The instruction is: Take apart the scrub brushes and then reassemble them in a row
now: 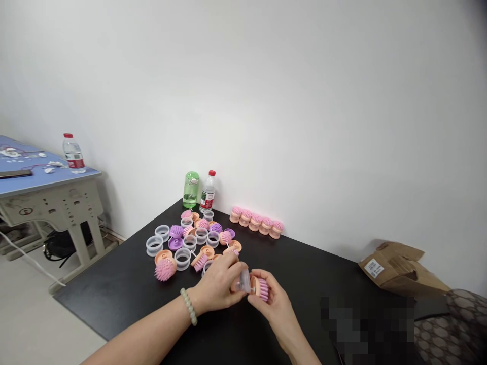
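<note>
Near the front of the black table, my left hand (222, 284) grips a clear plastic ring (243, 282). My right hand (274, 299) holds a pink bristle head (262, 288) with a peach base, its bristles facing right. A thin stem links the base to the ring side, and the two parts are very close together. Left of my hands lie loose clear rings (182, 258), pink bristle heads (165, 269), purple bristle heads (176, 231) and peach discs (207, 252). Several pink brushes (256, 222) stand in a row along the wall.
A green bottle (190, 189) and a water bottle (208, 191) stand at the black table's (304, 268) back corner. A crumpled brown bag (403, 268) lies at the right. Another bottle (73, 154) stands on a blue desk (30, 180) at the left.
</note>
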`<state>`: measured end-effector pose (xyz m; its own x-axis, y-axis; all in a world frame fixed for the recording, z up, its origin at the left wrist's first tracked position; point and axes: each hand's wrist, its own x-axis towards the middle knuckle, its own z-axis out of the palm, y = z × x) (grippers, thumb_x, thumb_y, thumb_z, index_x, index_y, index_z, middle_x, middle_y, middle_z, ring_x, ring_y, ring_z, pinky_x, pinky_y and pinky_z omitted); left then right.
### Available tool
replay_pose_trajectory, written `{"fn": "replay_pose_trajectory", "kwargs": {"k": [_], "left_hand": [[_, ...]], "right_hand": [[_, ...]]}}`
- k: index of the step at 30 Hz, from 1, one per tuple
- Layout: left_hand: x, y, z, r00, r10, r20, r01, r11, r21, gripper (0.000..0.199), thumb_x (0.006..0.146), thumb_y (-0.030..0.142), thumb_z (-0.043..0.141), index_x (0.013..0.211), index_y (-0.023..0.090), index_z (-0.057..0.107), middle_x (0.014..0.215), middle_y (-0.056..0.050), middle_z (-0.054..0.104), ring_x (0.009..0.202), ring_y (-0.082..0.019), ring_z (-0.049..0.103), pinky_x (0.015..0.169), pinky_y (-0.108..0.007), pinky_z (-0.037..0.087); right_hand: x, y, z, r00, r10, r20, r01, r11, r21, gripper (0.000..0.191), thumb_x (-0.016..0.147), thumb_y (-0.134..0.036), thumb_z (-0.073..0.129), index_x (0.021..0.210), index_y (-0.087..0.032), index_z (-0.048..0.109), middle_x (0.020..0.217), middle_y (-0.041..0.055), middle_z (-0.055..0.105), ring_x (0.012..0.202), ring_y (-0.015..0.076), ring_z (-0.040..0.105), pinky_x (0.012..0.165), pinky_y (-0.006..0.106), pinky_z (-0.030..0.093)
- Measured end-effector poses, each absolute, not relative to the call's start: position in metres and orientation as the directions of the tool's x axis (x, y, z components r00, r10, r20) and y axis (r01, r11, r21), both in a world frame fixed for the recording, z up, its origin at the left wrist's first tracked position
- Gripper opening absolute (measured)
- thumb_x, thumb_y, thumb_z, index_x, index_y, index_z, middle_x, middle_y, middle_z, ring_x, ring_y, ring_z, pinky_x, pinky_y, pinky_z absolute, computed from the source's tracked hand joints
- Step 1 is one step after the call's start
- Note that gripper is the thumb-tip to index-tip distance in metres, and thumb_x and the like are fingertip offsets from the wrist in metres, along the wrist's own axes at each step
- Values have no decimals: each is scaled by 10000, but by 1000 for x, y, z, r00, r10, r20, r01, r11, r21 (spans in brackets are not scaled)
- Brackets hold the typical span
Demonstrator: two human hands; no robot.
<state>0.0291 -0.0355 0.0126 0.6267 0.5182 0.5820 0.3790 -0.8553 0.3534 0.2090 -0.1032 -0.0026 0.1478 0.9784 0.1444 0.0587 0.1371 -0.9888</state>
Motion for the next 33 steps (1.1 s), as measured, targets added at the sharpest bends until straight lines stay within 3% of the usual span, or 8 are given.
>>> {"fn": "replay_pose_trajectory", "kwargs": {"k": [3,6,9,13,17,23,27,33], "left_hand": [[28,-34,14,591,557,584,362,-830,425,402,739,150,639,1124,189,530,1138,-118,575,1062,-291,569,863,-401,491],[26,-32,16,525,636,566,332,-765,552,452,688,73,584,1117,191,503,1084,-88,574,993,-258,584,838,-389,500],[25,-29,18,460,695,554,246,-698,672,482,691,67,570,1149,197,493,1089,-76,574,999,-243,583,873,-396,490],[24,-27,22,432,743,511,90,-600,795,476,750,128,609,1212,204,526,1193,-87,584,1103,-255,555,954,-413,443],[26,-26,23,493,789,366,-141,-342,929,393,805,338,692,1141,169,577,1026,-49,603,956,-216,581,848,-349,452],[29,-26,20,521,817,247,-273,-114,955,490,671,340,839,1054,173,582,1026,-31,588,940,-190,580,825,-310,438],[30,-27,18,562,785,259,-218,-162,962,457,628,189,818,1012,188,570,983,-8,569,850,-152,572,732,-265,445],[30,-33,22,608,733,304,-137,-280,950,388,619,86,765,962,177,610,939,-3,565,792,-133,566,662,-236,451]], "right_hand": [[218,-101,-2,176,976,125,70,115,-991,478,689,-380,827,1107,-226,652,1124,77,710,1034,276,676,925,386,532],[228,-97,-5,263,955,141,95,120,-988,448,731,-442,782,1099,-221,653,1133,91,709,1030,288,674,924,414,528],[237,-91,-12,324,932,163,273,73,-959,411,703,-427,777,1051,-233,675,1058,76,725,971,303,683,888,439,531],[235,-84,-25,292,907,303,556,96,-826,335,637,-302,775,958,-249,694,1019,58,699,963,312,678,872,445,533],[226,-81,-35,208,892,402,583,217,-783,425,677,-261,765,1090,-246,663,1134,73,660,1072,303,655,941,440,532],[227,-90,-25,190,831,523,611,317,-725,539,767,-389,771,1266,-253,618,1339,107,610,1276,338,553,1070,518,457],[225,-97,-17,71,835,546,555,422,-717,505,861,-419,695,1337,-277,603,1386,96,607,1314,325,536,1090,495,451],[218,-98,-19,95,880,465,494,364,-789,427,897,-434,641,1284,-252,648,1233,99,690,1110,286,672,935,394,556]]}}
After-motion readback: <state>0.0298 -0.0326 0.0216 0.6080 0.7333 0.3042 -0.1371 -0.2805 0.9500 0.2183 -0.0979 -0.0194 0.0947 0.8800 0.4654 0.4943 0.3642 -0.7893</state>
